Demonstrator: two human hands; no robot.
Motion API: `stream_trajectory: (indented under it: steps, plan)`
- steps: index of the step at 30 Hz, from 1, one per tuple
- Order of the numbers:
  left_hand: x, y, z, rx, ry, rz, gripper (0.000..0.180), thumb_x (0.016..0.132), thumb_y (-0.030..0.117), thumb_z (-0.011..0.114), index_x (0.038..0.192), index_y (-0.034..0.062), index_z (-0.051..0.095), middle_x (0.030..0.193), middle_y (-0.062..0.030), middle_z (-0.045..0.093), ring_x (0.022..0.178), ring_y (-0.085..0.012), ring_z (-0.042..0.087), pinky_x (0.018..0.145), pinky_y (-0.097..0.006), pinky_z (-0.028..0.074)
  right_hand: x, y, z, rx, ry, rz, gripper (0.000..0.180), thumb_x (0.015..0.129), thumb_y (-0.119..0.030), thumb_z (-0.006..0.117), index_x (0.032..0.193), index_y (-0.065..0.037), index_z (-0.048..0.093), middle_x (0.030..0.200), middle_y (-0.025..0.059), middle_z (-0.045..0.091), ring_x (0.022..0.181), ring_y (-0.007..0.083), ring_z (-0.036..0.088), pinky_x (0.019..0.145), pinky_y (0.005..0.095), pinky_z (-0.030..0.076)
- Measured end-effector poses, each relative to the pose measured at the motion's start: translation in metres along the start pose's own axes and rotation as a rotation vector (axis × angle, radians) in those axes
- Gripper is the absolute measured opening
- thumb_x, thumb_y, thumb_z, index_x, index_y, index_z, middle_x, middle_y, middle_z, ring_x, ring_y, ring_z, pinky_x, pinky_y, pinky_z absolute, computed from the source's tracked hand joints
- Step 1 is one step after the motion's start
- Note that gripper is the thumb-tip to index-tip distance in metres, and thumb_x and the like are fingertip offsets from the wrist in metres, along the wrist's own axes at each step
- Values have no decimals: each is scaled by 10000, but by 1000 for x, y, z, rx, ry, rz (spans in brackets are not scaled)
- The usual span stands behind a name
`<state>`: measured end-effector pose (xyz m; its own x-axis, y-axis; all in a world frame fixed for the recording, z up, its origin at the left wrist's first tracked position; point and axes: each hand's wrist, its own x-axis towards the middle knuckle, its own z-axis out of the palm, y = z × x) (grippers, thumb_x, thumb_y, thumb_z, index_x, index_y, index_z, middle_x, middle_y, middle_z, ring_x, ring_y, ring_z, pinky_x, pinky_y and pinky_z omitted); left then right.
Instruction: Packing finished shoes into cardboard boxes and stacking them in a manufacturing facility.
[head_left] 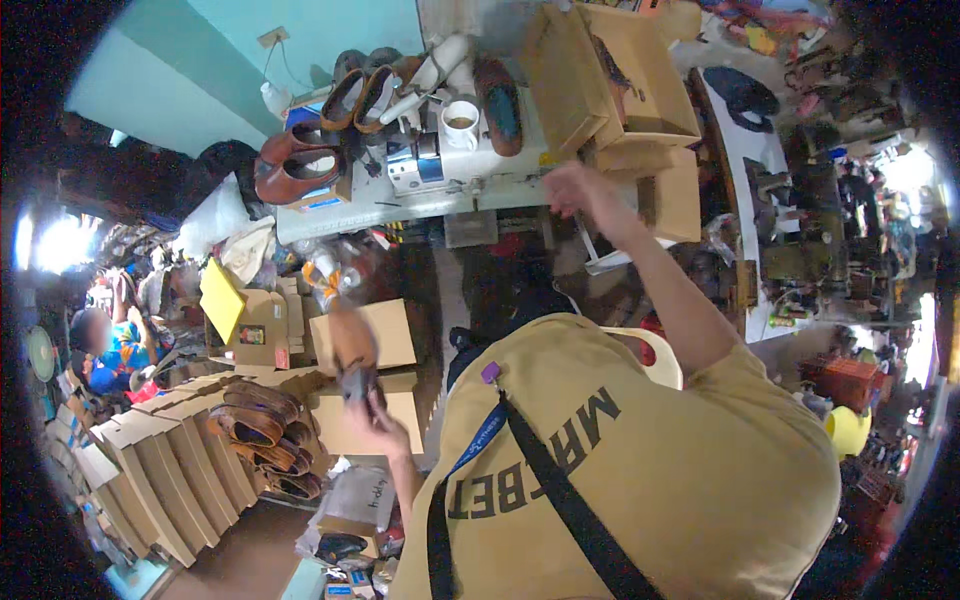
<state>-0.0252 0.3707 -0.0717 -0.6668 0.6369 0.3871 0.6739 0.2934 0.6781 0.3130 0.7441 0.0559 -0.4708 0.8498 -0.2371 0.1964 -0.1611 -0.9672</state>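
Dressed in a tan T-shirt [720, 460], closest to the camera, with a black strap [572, 505] down it. Holding a brown shoe [352, 338] in the left hand [380, 425] — fingers closed on its dark end, out to the left near an open cardboard box [392, 335]. Holding the right hand [585, 192] out by the front edge of the tabletop [400, 217], near a large carton [662, 95] — fingers bent, but cannot tell whether gripping anything. On the tabletop, brown loafers [278, 182] and a white mug [460, 140].
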Motion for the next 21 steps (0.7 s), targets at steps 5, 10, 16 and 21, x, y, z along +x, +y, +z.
stream_trajectory:
  steps: [5,10,16,21]
  plan:
    - [115,183,81,-497,-292,172,103,917,43,601,1006,-8,593,937,-33,574,843,-110,526,694,-245,428,-8,-18,17,-277,-233,-312,632,812,-183,718,1361,-61,430,1394,105,443,1109,201,540,889,343,462]
    - [160,340,154,-1203,-794,-322,166,896,77,658,1038,12,603,1006,-17,618,902,-85,560,782,-233,455,-5,-43,-66,-443,-32,-795,1208,562,-459,875,1509,-131,200,1522,195,232,1351,372,343,1052,486,348]
    - [183,471,212,-1343,-1095,-745,461,875,153,703,1253,-35,520,1064,-52,630,894,-87,603,760,-233,501,-1,-21,-184,-779,186,-1104,1272,463,-653,845,1500,-210,256,1499,266,262,1372,439,303,1096,530,283]
    - [182,499,258,-1653,-1268,-703,503,908,136,658,1335,-42,459,1094,-67,633,934,-103,620,763,-241,522,27,-41,-226,-851,561,-1054,778,814,-402,704,1449,-117,357,1400,226,435,1296,363,421,1059,467,346]
